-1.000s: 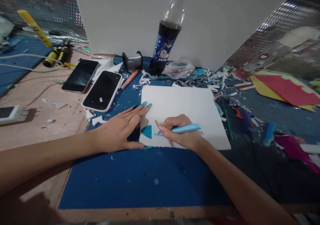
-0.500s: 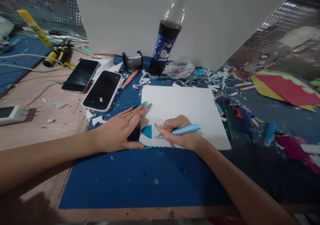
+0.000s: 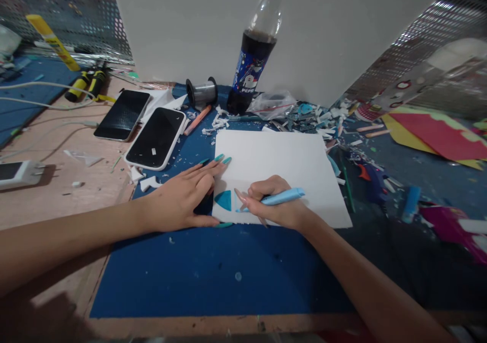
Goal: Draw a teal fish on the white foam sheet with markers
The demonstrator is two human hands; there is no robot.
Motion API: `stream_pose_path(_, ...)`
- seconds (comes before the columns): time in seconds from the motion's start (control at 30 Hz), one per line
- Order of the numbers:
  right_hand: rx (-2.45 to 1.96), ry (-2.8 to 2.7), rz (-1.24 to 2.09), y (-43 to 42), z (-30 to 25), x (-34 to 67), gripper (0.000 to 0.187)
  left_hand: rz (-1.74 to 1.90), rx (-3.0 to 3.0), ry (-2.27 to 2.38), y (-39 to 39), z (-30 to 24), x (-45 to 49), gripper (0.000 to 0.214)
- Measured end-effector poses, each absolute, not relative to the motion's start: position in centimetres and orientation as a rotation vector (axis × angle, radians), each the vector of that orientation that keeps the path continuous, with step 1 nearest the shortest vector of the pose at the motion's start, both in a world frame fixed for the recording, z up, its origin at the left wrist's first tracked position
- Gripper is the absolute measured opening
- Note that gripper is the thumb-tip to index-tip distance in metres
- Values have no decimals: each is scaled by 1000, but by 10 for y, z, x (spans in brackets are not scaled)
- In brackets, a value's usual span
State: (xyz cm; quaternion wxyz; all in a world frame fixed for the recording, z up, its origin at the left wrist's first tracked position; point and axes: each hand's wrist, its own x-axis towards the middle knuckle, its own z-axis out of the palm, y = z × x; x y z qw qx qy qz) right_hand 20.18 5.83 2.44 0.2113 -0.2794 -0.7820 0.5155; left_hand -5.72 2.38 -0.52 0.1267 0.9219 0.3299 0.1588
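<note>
A white sheet [image 3: 281,155] lies on a blue mat [image 3: 213,272]. My left hand [image 3: 192,193] rests at the sheet's left edge, fingers spread and fingertips on it. Close to its thumb and forefinger is a teal triangular shape [image 3: 223,200] at the sheet's lower left; I cannot tell whether it is drawn or a loose piece. My right hand [image 3: 276,201] is closed around a light blue marker [image 3: 285,196], whose tip touches the sheet just right of the teal shape. Pale blue marks show beside the tip, partly hidden by the fingers.
Two phones [image 3: 155,137] lie at the left, near a spool [image 3: 201,93]. A Pepsi bottle [image 3: 251,64] stands behind the sheet. White scraps [image 3: 331,119] litter the back right. A blue marker cap [image 3: 411,204] and red paper [image 3: 437,135] lie at the right.
The marker tip has shifted very slightly along the sheet, with my right hand barely moving. My left hand stays in place.
</note>
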Motion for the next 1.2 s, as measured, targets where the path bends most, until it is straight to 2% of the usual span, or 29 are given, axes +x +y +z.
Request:
stream_pose_path(0.57, -868, -2169, 1222, 58, 21, 202, 44, 429, 2715, 961, 24, -6, -58, 68)
stream_pose_path(0.87, -785, -2141, 1450, 58, 25, 202, 45, 459, 2672, 968, 23, -6, -57, 51)
stream_pose_path(1.2, -812, -2181, 1440, 58, 27, 201, 45, 459, 2665, 970, 24, -5, -58, 52)
